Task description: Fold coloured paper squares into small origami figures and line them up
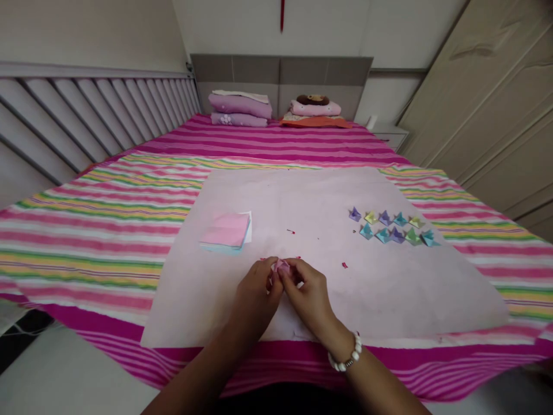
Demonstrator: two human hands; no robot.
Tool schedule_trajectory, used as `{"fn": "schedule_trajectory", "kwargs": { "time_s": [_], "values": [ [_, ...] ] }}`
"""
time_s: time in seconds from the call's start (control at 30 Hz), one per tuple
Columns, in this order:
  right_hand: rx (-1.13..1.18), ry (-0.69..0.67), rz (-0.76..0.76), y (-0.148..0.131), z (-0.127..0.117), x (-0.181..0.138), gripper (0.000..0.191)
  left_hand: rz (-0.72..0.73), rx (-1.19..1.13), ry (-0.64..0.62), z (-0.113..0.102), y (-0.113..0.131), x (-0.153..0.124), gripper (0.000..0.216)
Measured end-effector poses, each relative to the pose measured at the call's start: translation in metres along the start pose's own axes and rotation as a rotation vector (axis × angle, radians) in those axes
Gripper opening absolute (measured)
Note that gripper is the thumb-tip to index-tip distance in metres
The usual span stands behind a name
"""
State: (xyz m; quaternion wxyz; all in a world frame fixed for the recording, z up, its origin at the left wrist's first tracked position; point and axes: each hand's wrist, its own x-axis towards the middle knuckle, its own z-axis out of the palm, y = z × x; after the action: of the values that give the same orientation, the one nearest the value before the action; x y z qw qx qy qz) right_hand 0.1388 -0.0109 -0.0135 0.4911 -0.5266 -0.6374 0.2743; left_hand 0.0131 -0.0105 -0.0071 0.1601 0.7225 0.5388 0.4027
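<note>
Both my hands meet over a pale pink sheet (328, 288) spread on a striped bed. My left hand (256, 295) and my right hand (307, 294) pinch a small folded pink paper piece (279, 266) between their fingertips. A white bead bracelet (345, 358) circles my right wrist. A stack of square papers (226, 231), pink on top, lies to the left of my hands. Several small folded paper shapes (392, 227) in purple, blue, green and yellow sit in two rows to the right.
The striped bedspread (108, 219) covers the bed. Folded purple bedding (240, 108) and a pink pillow (315, 109) lie by the grey headboard. A slatted rail (86, 109) runs along the left, a wardrobe (488, 98) on the right. Tiny pink scraps (344, 265) dot the sheet.
</note>
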Motion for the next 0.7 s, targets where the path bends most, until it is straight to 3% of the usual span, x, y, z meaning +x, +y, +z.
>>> {"fn": "schedule_trajectory", "kwargs": {
  "time_s": [0.17, 0.37, 0.7],
  "values": [
    [-0.1, 0.038, -0.068, -0.0007, 0.0009, 0.0001, 0.016, 0.001, 0.046, -0.005, 0.0032, -0.0042, 0.0, 0.028],
    [-0.066, 0.011, -0.05, 0.0032, 0.0012, -0.0014, 0.019, -0.08, 0.036, -0.139, -0.0011, -0.0036, 0.0052, 0.027],
    [-0.027, 0.068, -0.048, 0.003, -0.0008, 0.0003, 0.026, -0.221, 0.13, -0.189, -0.0061, 0.0036, 0.0058, 0.035]
  ]
}}
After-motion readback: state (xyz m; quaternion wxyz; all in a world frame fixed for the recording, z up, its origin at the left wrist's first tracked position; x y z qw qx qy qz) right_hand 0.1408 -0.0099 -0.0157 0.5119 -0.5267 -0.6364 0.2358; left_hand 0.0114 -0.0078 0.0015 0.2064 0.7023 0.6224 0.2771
